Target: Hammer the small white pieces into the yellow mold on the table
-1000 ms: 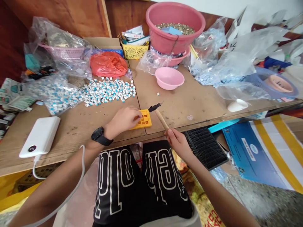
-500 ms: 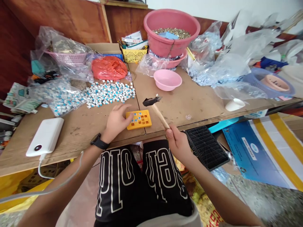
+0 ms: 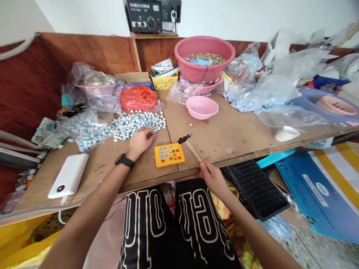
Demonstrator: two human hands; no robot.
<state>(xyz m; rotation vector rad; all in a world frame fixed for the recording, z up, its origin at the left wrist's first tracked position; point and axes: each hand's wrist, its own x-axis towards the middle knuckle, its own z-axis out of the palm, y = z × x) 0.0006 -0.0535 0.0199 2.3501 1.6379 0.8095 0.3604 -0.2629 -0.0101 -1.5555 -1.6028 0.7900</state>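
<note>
My left hand (image 3: 141,142) is at the near edge of a pile of small white-and-blue plastic pieces (image 3: 131,123). Its fingers curl down and in towards the thumb; anything between the tips is hidden. A yellow tray (image 3: 179,160) with small square pockets lies flat on the table just right of that hand. Blue-and-white pieces fill some of the pockets, mostly on the left. My right hand (image 3: 214,180) grips the wooden handle of a hammer (image 3: 193,152). The hammer's dark head is raised beside the tray's upper right corner.
A pink bowl (image 3: 202,108) stands behind the hammer, with one loose piece (image 3: 190,124) nearby. Farther back is a large pink tub (image 3: 204,71) of small metal parts. A white power bank (image 3: 68,175) with a cable lies left, a white cup (image 3: 286,134) on its side right.
My left hand has moved from the yellow tray to the pile, and its fingers have curled. The view has tilted up. My right hand still holds the hammer beside the tray.
</note>
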